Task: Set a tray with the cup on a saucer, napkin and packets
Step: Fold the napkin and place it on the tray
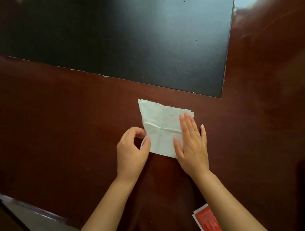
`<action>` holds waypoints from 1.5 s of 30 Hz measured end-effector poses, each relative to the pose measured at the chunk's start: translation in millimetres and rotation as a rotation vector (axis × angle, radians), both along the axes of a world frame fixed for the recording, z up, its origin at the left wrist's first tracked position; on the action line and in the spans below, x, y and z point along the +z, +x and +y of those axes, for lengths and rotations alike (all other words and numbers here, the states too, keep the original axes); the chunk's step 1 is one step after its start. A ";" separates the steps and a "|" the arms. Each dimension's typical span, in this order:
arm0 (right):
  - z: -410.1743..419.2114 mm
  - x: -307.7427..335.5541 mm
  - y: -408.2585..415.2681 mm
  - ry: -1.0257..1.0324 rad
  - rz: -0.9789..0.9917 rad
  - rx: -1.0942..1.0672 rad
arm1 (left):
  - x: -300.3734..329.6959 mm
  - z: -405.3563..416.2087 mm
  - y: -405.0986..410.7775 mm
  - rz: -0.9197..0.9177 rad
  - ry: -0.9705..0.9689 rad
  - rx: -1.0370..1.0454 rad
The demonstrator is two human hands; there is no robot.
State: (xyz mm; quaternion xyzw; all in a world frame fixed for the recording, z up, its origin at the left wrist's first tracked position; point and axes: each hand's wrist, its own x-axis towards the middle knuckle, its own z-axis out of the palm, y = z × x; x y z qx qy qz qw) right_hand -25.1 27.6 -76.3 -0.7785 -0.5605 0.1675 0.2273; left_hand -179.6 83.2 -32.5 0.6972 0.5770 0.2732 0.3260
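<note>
Early stage: right hand (191, 144), fingers spread, flattens napkin (161, 126); left hand (131, 149) pinches its edge; packets (207, 222) unplaced.

My right hand (191, 142) flat on the white napkin (160, 128), my left hand (132, 149) pinching its near left edge, napkin lying on the brown table (59, 128), red packets (208, 223) near my right arm, big black mat (117, 34) behind

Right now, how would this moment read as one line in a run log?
step: folding napkin | left hand: pinching near-left edge | right hand: flat on napkin | red packets: on table, near right
</note>
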 end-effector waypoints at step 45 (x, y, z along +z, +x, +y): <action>-23.1 8.0 12.2 0.215 -0.298 0.102 | -29.4 31.6 -15.4 0.372 0.213 -0.834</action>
